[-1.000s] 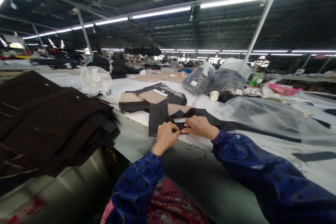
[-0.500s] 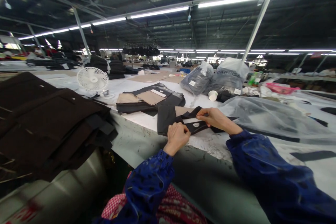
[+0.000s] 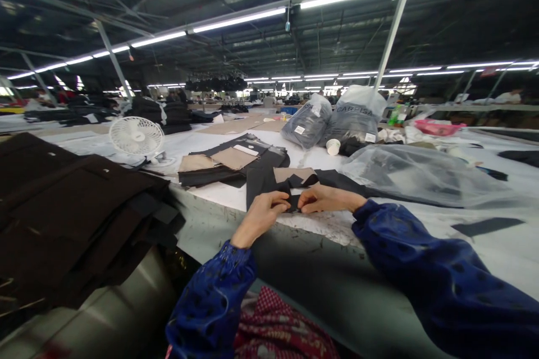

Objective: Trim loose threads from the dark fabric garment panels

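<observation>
Close together at the table's front edge, my two hands work on a dark fabric piece (image 3: 296, 202). My left hand (image 3: 261, 212) has thumb and fingers pinched at its left side. Opposite it, my right hand (image 3: 326, 198) pinches the right side with bent fingers. A small white strip shows between the fingertips. Just behind lies a beige fabric patch (image 3: 290, 174) on larger dark cloth (image 3: 259, 179). Farther back is a stack of dark cut pieces (image 3: 269, 152) topped with a beige piece (image 3: 231, 158) bearing a white label. My fingers partly hide the held fabric.
A tall pile of dark brown cloth (image 3: 76, 196) hangs over the edge at left, near a white fan (image 3: 137, 136). Filled plastic bags (image 3: 353, 118), a paper cup (image 3: 333, 147) and clear plastic sheeting (image 3: 416, 174) lie to the right. A pink basket (image 3: 440, 127) stands beyond.
My right hand has come down and left toward the table edge, close to my left hand. The dark piece with the white strip is now folded or bunched between them. The view has shifted slightly.
</observation>
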Action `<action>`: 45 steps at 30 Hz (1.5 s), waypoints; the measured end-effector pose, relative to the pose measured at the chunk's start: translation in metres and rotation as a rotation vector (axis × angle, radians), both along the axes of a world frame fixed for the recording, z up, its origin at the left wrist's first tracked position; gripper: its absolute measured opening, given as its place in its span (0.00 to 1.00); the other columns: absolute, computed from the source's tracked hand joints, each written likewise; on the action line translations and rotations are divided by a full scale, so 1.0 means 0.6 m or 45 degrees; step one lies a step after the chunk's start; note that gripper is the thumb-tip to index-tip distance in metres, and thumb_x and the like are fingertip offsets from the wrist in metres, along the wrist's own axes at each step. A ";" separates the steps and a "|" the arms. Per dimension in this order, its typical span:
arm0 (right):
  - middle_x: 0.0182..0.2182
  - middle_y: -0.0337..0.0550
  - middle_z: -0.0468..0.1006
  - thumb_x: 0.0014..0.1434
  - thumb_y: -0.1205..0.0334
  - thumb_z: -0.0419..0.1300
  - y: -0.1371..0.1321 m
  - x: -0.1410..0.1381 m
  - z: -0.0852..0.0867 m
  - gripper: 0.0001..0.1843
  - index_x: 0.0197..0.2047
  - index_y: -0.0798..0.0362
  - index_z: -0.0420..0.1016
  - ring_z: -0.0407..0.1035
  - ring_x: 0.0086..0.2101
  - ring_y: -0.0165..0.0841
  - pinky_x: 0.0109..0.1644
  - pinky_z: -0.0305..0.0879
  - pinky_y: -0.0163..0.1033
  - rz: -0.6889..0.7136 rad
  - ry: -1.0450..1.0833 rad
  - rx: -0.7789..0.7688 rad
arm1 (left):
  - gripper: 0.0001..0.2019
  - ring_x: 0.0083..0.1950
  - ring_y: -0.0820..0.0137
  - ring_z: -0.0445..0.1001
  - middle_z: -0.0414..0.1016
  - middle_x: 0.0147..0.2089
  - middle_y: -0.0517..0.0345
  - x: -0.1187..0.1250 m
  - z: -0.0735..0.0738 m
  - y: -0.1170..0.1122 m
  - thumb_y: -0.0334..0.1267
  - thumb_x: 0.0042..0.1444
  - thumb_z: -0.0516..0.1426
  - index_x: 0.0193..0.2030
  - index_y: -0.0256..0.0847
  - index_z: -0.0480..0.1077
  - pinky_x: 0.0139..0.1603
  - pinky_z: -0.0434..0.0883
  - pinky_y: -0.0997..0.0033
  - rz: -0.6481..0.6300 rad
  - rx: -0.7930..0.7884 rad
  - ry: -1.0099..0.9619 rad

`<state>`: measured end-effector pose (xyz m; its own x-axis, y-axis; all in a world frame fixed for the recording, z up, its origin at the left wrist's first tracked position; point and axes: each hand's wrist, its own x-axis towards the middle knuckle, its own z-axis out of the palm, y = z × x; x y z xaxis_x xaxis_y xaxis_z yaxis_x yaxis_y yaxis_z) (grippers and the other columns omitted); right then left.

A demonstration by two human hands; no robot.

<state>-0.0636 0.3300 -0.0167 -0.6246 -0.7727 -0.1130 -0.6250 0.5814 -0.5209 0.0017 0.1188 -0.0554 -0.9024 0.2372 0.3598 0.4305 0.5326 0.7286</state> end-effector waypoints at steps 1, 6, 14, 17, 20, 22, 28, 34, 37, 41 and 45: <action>0.30 0.41 0.74 0.56 0.59 0.59 0.001 -0.002 -0.001 0.14 0.41 0.60 0.75 0.62 0.29 0.28 0.31 0.57 0.33 0.000 0.011 -0.006 | 0.12 0.45 0.67 0.75 0.80 0.42 0.57 0.005 -0.003 -0.004 0.31 0.56 0.56 0.46 0.41 0.76 0.48 0.68 0.71 0.048 0.030 0.035; 0.28 0.39 0.71 0.55 0.59 0.59 -0.001 -0.007 -0.012 0.11 0.37 0.59 0.71 0.61 0.28 0.28 0.32 0.57 0.34 -0.014 0.056 -0.060 | 0.03 0.46 0.63 0.69 0.77 0.39 0.58 0.019 -0.023 0.010 0.35 0.52 0.63 0.34 0.42 0.76 0.48 0.65 0.65 0.263 -0.241 0.290; 0.26 0.38 0.69 0.53 0.58 0.61 -0.011 0.000 -0.018 0.08 0.32 0.53 0.67 0.60 0.26 0.30 0.29 0.55 0.35 -0.124 0.185 -0.026 | 0.06 0.46 0.63 0.69 0.76 0.37 0.59 0.005 -0.029 0.031 0.40 0.54 0.61 0.29 0.43 0.75 0.46 0.63 0.63 0.450 -0.295 0.182; 0.25 0.37 0.69 0.54 0.59 0.61 -0.014 0.005 -0.015 0.08 0.30 0.52 0.67 0.61 0.26 0.30 0.29 0.55 0.35 -0.157 0.243 0.024 | 0.07 0.47 0.61 0.70 0.78 0.38 0.57 -0.002 -0.026 0.034 0.40 0.55 0.59 0.29 0.42 0.76 0.48 0.63 0.62 0.490 -0.312 0.083; 0.24 0.37 0.69 0.55 0.59 0.60 -0.018 0.013 -0.012 0.08 0.30 0.53 0.66 0.61 0.26 0.29 0.29 0.54 0.34 -0.173 0.293 0.051 | 0.08 0.49 0.58 0.71 0.78 0.39 0.54 -0.009 -0.024 0.037 0.40 0.54 0.57 0.29 0.42 0.76 0.50 0.63 0.60 0.502 -0.330 0.042; 0.24 0.37 0.69 0.56 0.60 0.59 -0.021 0.017 -0.009 0.08 0.30 0.53 0.65 0.60 0.26 0.29 0.29 0.54 0.33 -0.181 0.333 0.081 | 0.08 0.49 0.57 0.71 0.79 0.40 0.52 -0.012 -0.021 0.038 0.39 0.53 0.57 0.29 0.41 0.76 0.50 0.64 0.58 0.504 -0.344 0.022; 0.24 0.37 0.68 0.58 0.56 0.61 -0.036 0.020 -0.008 0.12 0.30 0.54 0.65 0.60 0.27 0.29 0.31 0.51 0.34 -0.221 0.498 0.213 | 0.08 0.50 0.55 0.73 0.80 0.40 0.49 -0.018 -0.014 0.038 0.37 0.52 0.56 0.30 0.41 0.77 0.52 0.64 0.57 0.498 -0.389 -0.033; 0.28 0.44 0.70 0.57 0.51 0.64 -0.064 0.034 -0.002 0.16 0.30 0.54 0.68 0.65 0.31 0.34 0.30 0.47 0.35 -0.331 0.716 0.405 | 0.09 0.51 0.53 0.73 0.79 0.41 0.44 -0.024 -0.010 0.035 0.35 0.52 0.55 0.32 0.39 0.78 0.53 0.64 0.55 0.447 -0.400 -0.061; 0.33 0.47 0.73 0.56 0.57 0.65 -0.077 0.042 0.005 0.11 0.33 0.55 0.70 0.67 0.35 0.36 0.32 0.50 0.36 -0.230 0.863 0.383 | 0.08 0.50 0.54 0.73 0.79 0.41 0.45 -0.024 -0.008 0.027 0.36 0.51 0.56 0.33 0.39 0.78 0.52 0.65 0.57 0.403 -0.375 -0.062; 0.28 0.39 0.74 0.53 0.72 0.62 -0.075 0.030 0.002 0.04 0.33 0.56 0.72 0.66 0.30 0.29 0.32 0.54 0.32 -0.048 0.507 0.163 | 0.11 0.43 0.61 0.76 0.80 0.34 0.52 -0.020 -0.004 0.005 0.38 0.55 0.55 0.30 0.40 0.78 0.44 0.67 0.67 0.255 -0.303 -0.055; 0.24 0.37 0.73 0.54 0.68 0.59 -0.062 0.006 -0.010 0.03 0.32 0.56 0.74 0.65 0.25 0.26 0.28 0.57 0.30 -0.063 0.330 0.115 | 0.12 0.35 0.67 0.75 0.79 0.31 0.56 -0.014 -0.004 -0.015 0.41 0.56 0.55 0.33 0.38 0.78 0.34 0.66 0.72 0.186 -0.190 -0.065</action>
